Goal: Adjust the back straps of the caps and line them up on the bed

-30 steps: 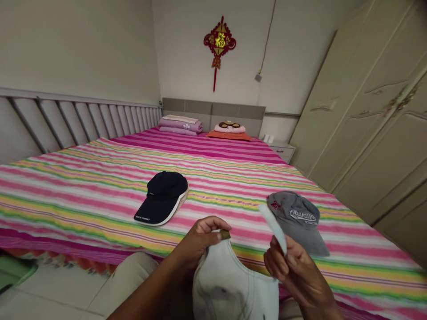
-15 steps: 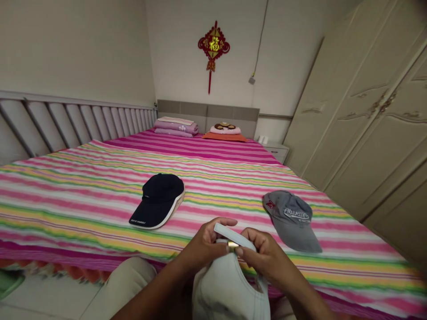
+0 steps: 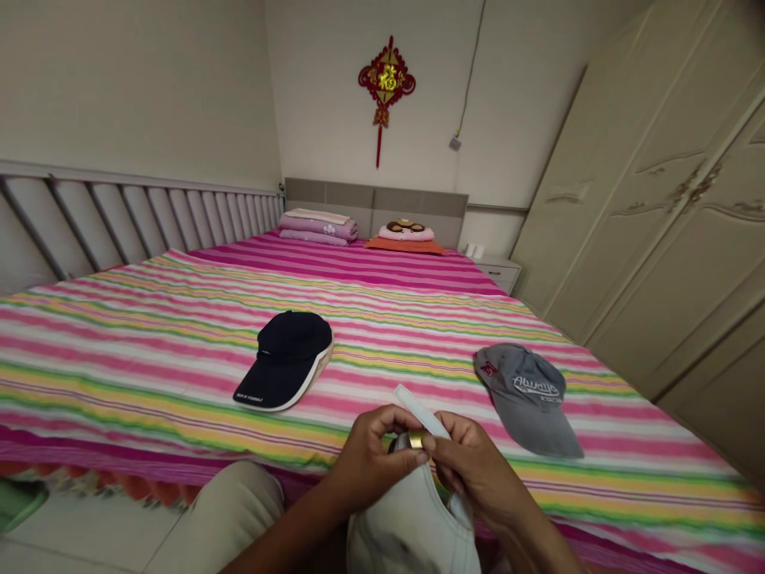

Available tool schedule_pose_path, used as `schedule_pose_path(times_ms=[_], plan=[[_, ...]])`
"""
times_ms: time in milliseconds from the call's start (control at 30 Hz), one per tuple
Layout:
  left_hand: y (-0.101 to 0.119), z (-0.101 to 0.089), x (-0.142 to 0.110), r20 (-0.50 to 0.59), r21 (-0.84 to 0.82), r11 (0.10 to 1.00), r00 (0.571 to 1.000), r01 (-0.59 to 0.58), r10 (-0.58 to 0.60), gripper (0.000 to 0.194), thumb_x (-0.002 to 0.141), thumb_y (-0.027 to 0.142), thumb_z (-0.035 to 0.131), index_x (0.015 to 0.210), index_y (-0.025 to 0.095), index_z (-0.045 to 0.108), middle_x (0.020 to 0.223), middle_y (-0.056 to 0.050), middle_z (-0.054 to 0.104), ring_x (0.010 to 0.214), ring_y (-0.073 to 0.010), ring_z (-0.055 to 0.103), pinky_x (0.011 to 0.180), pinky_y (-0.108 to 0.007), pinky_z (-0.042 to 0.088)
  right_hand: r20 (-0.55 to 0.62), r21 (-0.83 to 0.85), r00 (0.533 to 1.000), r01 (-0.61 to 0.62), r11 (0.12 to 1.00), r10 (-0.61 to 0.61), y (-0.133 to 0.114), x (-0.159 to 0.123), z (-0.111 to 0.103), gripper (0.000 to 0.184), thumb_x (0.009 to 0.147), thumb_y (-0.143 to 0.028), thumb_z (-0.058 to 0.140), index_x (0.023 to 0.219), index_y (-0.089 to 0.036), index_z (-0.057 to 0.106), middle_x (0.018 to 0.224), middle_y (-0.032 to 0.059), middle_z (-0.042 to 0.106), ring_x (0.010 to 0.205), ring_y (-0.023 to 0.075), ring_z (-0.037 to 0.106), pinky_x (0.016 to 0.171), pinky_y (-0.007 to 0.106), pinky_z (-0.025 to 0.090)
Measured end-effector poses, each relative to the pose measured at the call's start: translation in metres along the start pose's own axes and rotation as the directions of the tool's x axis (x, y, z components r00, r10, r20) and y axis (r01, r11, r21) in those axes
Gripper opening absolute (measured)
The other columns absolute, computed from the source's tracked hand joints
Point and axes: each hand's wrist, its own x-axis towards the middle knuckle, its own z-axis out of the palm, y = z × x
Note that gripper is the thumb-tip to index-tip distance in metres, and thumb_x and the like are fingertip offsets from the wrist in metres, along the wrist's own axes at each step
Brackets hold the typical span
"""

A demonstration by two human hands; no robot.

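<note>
A pale white cap (image 3: 412, 530) rests in my lap, its back facing up. My left hand (image 3: 370, 462) pinches the cap's small brass buckle (image 3: 416, 438). Its white strap (image 3: 421, 411) pokes up past the buckle, and my right hand (image 3: 478, 470) grips it there. The two hands touch at the buckle. On the striped bed (image 3: 179, 343) beyond lie a navy cap with a white brim edge (image 3: 287, 351) to the left and a grey cap with white lettering (image 3: 529, 395) to the right.
Folded purple bedding (image 3: 319, 226) and a pink pillow (image 3: 406, 233) lie at the headboard. A slatted rail (image 3: 149, 219) runs along the left wall. A cream wardrobe (image 3: 669, 215) fills the right side, with a nightstand (image 3: 499, 273) beside it. A red knot ornament (image 3: 386, 80) hangs on the wall.
My right hand, which held the strap out to the right, has come in to the buckle beside my left hand. The strap end now sticks up through the buckle.
</note>
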Motion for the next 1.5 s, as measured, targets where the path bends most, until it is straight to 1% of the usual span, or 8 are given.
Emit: schedule_pose_path(times_ms=[133,300,467,600,667,1033,1300,1500], plan=[[-0.001,0.001,-0.002,0.005,-0.120,0.991,0.998,0.056,-0.056,0.023,0.061,0.023,0.068,0.081,0.015,0.058,0.080,-0.005,0.062,0.077,-0.0170,0.056,0.069,-0.026,0.042,-0.008,0.010,1.000,0.020,1.000,-0.020,0.002,0.001,0.001,0.030,0.065,-0.040,0.065,0.065,-0.015,0.047,0.038,-0.0110,0.035,0.032,0.0021,0.018,0.035,0.020,0.009],[-0.005,0.001,-0.001,0.014,-0.269,0.957,0.994,0.112,-0.112,0.021,0.059,0.020,0.070,0.076,0.014,0.059,0.072,-0.003,0.062,0.071,-0.0138,0.056,0.067,-0.024,0.041,-0.016,0.000,1.000,0.022,1.000,-0.022,0.002,0.000,0.003,0.031,0.065,-0.040,0.066,0.063,-0.016,0.045,0.038,-0.0108,0.035,0.033,0.0026,0.018,0.035,0.020,0.009],[-0.009,0.000,-0.001,0.135,-0.587,0.776,0.974,0.229,-0.184,0.024,0.058,0.022,0.072,0.077,0.012,0.061,0.075,-0.005,0.064,0.067,-0.0125,0.057,0.063,-0.023,0.040,-0.047,0.008,0.997,0.057,0.998,-0.057,-0.003,-0.005,-0.001,0.033,0.078,-0.046,0.052,0.064,-0.017,0.048,0.034,-0.0098,0.035,0.032,0.0037,0.019,0.037,0.020,0.015],[-0.011,-0.001,0.001,0.174,-0.723,0.652,0.974,0.229,-0.149,0.025,0.059,0.022,0.072,0.079,0.011,0.062,0.077,-0.008,0.065,0.071,-0.0149,0.059,0.068,-0.026,0.042,-0.132,0.076,0.991,0.027,0.997,-0.016,-0.012,-0.010,-0.007,0.033,0.073,-0.043,0.059,0.058,-0.014,0.051,0.037,-0.0055,0.043,0.035,0.0042,0.030,0.040,0.019,0.021],[-0.010,-0.001,0.003,0.163,-0.748,0.627,0.976,0.218,-0.145,0.024,0.059,0.021,0.072,0.078,0.011,0.063,0.076,-0.008,0.065,0.071,-0.0145,0.059,0.068,-0.025,0.042,-0.145,0.118,0.989,0.007,0.993,0.010,-0.015,-0.012,-0.010,0.033,0.068,-0.040,0.064,0.054,-0.013,0.051,0.038,-0.0037,0.046,0.037,0.0046,0.034,0.042,0.019,0.023],[-0.014,0.001,0.005,0.148,-0.795,0.564,0.974,0.221,-0.173,0.022,0.059,0.018,0.072,0.079,0.013,0.064,0.071,-0.004,0.065,0.061,-0.0095,0.057,0.060,-0.020,0.041,-0.150,0.169,0.986,-0.047,0.984,0.073,-0.017,-0.018,-0.011,0.028,0.060,-0.037,0.071,0.064,-0.010,0.063,0.034,-0.0066,0.041,0.031,0.0010,0.027,0.037,0.016,0.018],[-0.010,0.002,0.004,0.110,-0.759,0.615,0.973,0.213,-0.200,0.026,0.056,0.018,0.074,0.078,0.013,0.062,0.068,-0.002,0.062,0.057,-0.0099,0.056,0.056,-0.022,0.040,-0.156,0.159,0.984,-0.064,0.985,0.089,-0.015,-0.017,-0.011,0.028,0.059,-0.036,0.071,0.069,-0.011,0.064,0.034,-0.0055,0.044,0.030,0.0007,0.029,0.035,0.015,0.017],[-0.004,0.002,0.001,0.085,-0.692,0.693,0.976,0.203,-0.201,0.028,0.052,0.019,0.075,0.076,0.013,0.061,0.065,-0.001,0.061,0.057,-0.0091,0.054,0.056,-0.021,0.039,-0.126,0.105,0.988,-0.072,0.992,0.085,-0.013,-0.019,-0.016,0.029,0.061,-0.037,0.070,0.077,-0.014,0.062,0.037,-0.0078,0.042,0.029,0.0007,0.029,0.033,0.015,0.017]])
